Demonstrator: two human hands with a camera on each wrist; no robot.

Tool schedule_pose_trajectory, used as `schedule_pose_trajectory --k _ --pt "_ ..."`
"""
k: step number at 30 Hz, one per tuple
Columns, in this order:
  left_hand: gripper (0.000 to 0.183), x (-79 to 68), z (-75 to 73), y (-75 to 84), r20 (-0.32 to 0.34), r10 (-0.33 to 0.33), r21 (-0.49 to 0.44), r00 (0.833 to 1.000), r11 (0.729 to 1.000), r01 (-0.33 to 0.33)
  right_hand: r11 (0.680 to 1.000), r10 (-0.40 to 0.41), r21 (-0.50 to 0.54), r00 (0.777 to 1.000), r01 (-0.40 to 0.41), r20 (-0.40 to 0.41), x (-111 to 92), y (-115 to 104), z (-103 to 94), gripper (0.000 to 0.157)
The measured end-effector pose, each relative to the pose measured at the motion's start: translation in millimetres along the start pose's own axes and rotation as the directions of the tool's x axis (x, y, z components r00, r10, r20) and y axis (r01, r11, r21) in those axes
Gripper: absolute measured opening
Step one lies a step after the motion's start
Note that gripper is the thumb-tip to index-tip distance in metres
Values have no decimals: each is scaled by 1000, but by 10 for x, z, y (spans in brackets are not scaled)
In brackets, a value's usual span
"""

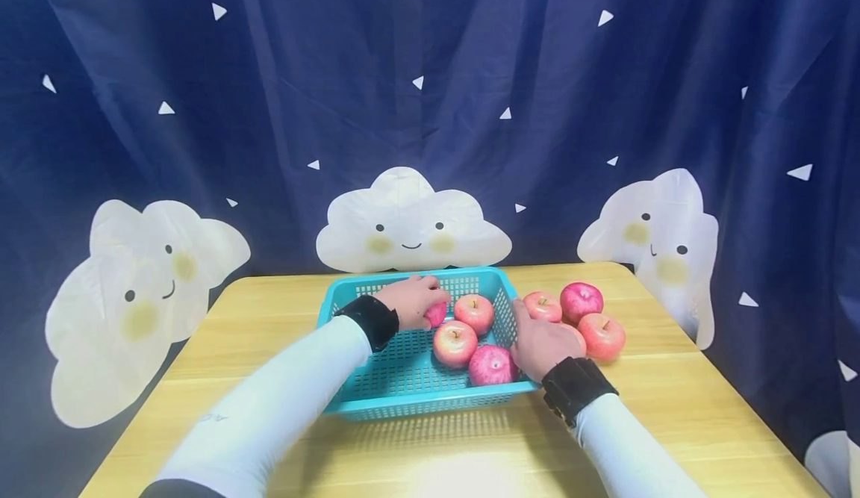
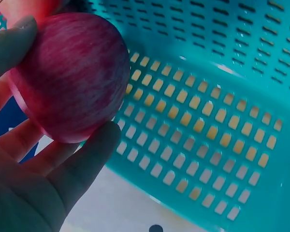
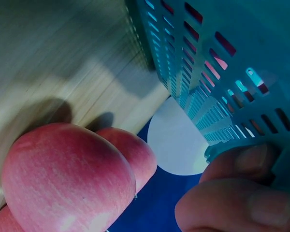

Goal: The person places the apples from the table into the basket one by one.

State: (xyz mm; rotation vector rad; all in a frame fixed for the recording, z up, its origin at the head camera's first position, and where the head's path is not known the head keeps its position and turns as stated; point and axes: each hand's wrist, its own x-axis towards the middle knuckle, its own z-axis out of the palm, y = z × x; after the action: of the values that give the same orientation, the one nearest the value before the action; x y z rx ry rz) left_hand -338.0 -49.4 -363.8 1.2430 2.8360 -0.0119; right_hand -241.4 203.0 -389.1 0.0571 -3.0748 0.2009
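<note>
With the basket (image 1: 430, 401) as the dial in the head view, the left hand (image 1: 411, 300) reaches in from 8 o'clock, its fingers curled round a dark red apple (image 1: 437, 314) and pinching it from opposite sides, at about 1 o'clock; whether that apple touches the basket's floor, I cannot tell. Three more sit inside: a pale apple (image 1: 474, 313) at 2 o'clock, a second pale apple (image 1: 455, 343) near the middle towards 3, and a pink apple (image 1: 493, 366) towards 4. The right hand (image 1: 546, 345) is at the 3 o'clock wall, its fingers bent and gripping the rim. Just outside, around 3 o'clock, four others lie close together on the surface (image 1: 672, 401): a near apple (image 1: 542, 305), a deep pink apple (image 1: 581, 302), an outer apple (image 1: 601, 336) and a hidden apple (image 1: 573, 335), partly covered by the right hand. At 12 o'clock, beyond the surface, hangs a dark blue curtain (image 1: 571, 72) with a white cloud (image 1: 411, 222)
</note>
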Motion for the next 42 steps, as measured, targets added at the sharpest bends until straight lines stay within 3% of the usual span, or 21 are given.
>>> schedule_pose_trajectory --k 8,17,24,29,35,42 --pt "52 117 186 -21 2 -16 24 1000 1000 16 1000 7 6 1000 -7 10 -3 -5 11 75" --pt "44 144 227 -5 -2 -6 15 1000 1000 6 1000 12 23 1000 -13 25 -11 -13 -26 77" --pt "42 124 334 -43 23 -2 4 1000 1000 2 999 13 36 999 -14 31 -18 -13 -26 76" --pt "41 110 335 -29 27 -19 -14 999 1000 19 999 17 38 999 -18 33 -18 -3 -18 76" --pt "43 81 390 -29 7 -29 -3 1000 1000 29 999 19 42 999 -20 43 -21 6 -12 77" --pt "53 1 346 -43 -21 2 14 1000 1000 -2 998 27 46 998 -30 49 2 6 -21 78"
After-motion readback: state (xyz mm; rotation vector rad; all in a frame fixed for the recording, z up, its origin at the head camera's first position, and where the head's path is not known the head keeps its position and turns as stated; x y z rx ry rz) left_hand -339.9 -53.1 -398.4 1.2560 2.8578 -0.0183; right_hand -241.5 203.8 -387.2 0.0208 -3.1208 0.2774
